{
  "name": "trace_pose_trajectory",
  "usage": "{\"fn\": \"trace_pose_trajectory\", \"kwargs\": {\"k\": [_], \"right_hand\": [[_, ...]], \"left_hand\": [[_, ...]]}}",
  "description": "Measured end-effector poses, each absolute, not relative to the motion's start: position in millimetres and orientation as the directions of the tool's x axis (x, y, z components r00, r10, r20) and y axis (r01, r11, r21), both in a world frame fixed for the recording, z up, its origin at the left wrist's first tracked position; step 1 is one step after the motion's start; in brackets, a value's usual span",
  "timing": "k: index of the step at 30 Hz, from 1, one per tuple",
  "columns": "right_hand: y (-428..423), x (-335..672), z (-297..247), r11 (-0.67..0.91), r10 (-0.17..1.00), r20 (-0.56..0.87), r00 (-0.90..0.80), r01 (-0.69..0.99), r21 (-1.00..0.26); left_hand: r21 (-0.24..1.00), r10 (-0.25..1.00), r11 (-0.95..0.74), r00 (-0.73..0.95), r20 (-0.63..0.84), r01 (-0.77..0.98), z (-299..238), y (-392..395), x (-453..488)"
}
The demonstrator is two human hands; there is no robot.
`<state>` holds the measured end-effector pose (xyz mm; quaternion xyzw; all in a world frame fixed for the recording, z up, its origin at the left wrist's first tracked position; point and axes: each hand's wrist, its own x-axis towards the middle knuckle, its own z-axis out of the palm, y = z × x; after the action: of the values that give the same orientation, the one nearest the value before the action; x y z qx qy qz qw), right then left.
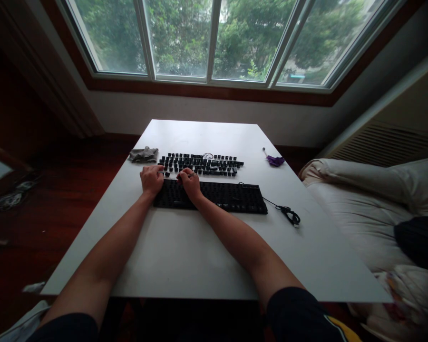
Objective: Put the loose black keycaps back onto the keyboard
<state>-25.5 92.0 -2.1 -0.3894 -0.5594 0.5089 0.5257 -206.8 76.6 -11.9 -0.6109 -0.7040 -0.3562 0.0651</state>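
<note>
A black keyboard (231, 198) lies across the white table in front of me, and many of its keycaps appear to be off. My left hand (152, 180) is closed round its upper left corner, fingers curled. Over the left part of the keyboard, my right hand (189, 184) is closed in a pinch. A thin wire-like piece shows by its fingertips, but what they hold is too small and dark to name. Just behind the keyboard, loose black keycaps (185, 162) stand in rows, with a thin ring-shaped wire (207, 156) among them.
A grey cloth (144, 154) lies at the table's left edge. On the right are a purple cloth (275, 161) and a small brush-like stick (264, 150). The keyboard's coiled USB cable (289, 215) rests on the white table (185, 251). A sofa (356, 204) stands to the right.
</note>
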Motion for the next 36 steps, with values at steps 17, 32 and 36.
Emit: {"fn": "trace_pose_trajectory", "kwargs": {"k": [17, 32, 36], "right_hand": [[92, -26, -3, 0.172, 0.968, 0.193, -0.161, -0.136, -0.976], [95, -27, -8, 0.183, 0.965, 0.200, -0.168, -0.111, -0.977], [95, -27, -8, 0.184, 0.964, 0.202, -0.171, -0.112, -0.977]], "left_hand": [[0.556, 0.771, 0.222, -0.493, 0.403, 0.801, -21, 83, -221], [0.591, 0.805, 0.128, -0.431, 0.407, 0.796, -22, 86, -222], [0.561, 0.828, 0.004, -0.317, 0.462, 0.828, -16, 83, -214]]}}
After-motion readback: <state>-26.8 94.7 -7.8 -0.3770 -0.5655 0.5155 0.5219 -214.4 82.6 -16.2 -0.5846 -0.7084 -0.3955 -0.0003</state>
